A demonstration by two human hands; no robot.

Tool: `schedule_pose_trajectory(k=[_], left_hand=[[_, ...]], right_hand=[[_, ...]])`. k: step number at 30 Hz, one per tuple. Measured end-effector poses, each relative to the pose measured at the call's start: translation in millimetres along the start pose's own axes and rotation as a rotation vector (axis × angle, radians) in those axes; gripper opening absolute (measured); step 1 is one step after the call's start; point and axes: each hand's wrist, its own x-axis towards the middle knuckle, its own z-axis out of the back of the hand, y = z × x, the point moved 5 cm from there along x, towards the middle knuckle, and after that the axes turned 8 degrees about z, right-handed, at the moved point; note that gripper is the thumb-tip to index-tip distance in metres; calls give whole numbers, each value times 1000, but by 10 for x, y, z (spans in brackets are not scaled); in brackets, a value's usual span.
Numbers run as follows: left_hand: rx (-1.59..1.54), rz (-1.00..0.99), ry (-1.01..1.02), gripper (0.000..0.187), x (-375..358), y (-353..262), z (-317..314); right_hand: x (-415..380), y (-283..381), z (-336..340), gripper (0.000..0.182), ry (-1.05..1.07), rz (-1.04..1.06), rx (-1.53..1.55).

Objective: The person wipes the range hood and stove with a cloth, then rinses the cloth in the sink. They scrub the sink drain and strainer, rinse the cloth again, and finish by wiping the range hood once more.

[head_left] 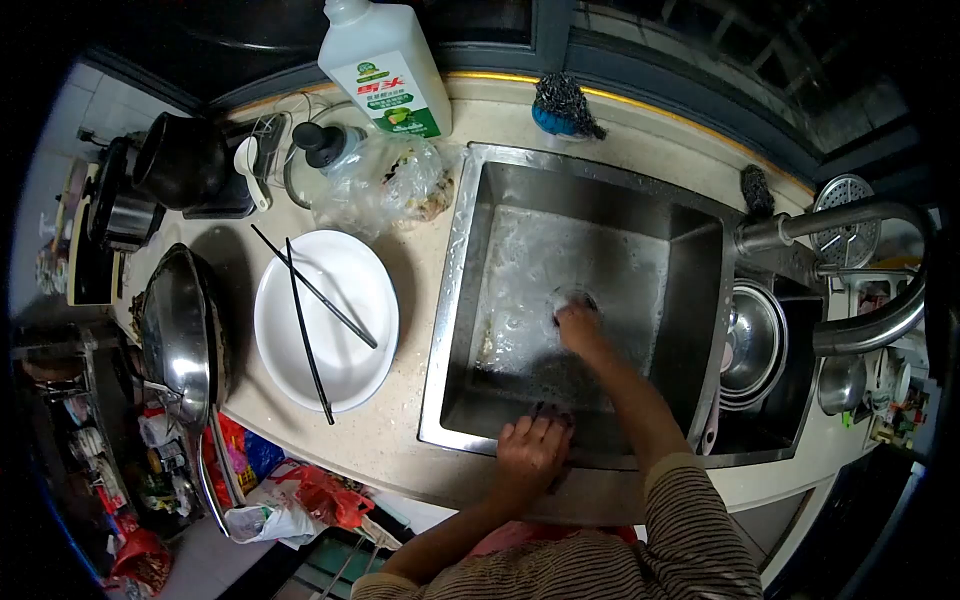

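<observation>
Your bench (420, 300) carries everything, and the steel sink (600, 200) is set into it, right of the middle, its front rim close to the near edge. The sink should be rigid and fixed, so it can take firm pressure, but its wet, foamy floor will likely be slick under your fingertips; brace against the rim rather than the bottom. To its left, well back from the bench's near edge, stands a white bowl (312, 270). It looks hard and smooth, perhaps breakable; if you lift it, take opposite sides of the rim, and mind the two black chopsticks (305, 345) lying crossed over it, since they look light and ready to roll.

Your right hand (580, 328) reaches down to the sink floor, over the drain (588, 296). Its fingers point downward and are partly hidden, so you cannot tell how far they are open or whether they hold anything. The drain's edge should be stiff and slippery; a hooked fingertip would probably grip better than a pinch.

Your left hand (533, 450) is at the sink's front rim, fingers curled, with a small dark item (550, 410) at their tips. Whether they grip it or merely touch it, you cannot tell. It is probably light; hold it by its middle.
</observation>
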Motion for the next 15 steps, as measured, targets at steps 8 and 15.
schedule_pose_trajectory(k=[8,15], left_hand=[[49,4,36,25,-39,26,-68],[31,6,24,23,1,-1,-26]], right_hand=[[-32,47,202,24,-165,200,-71],[-60,57,197,26,-17,155,-102]])
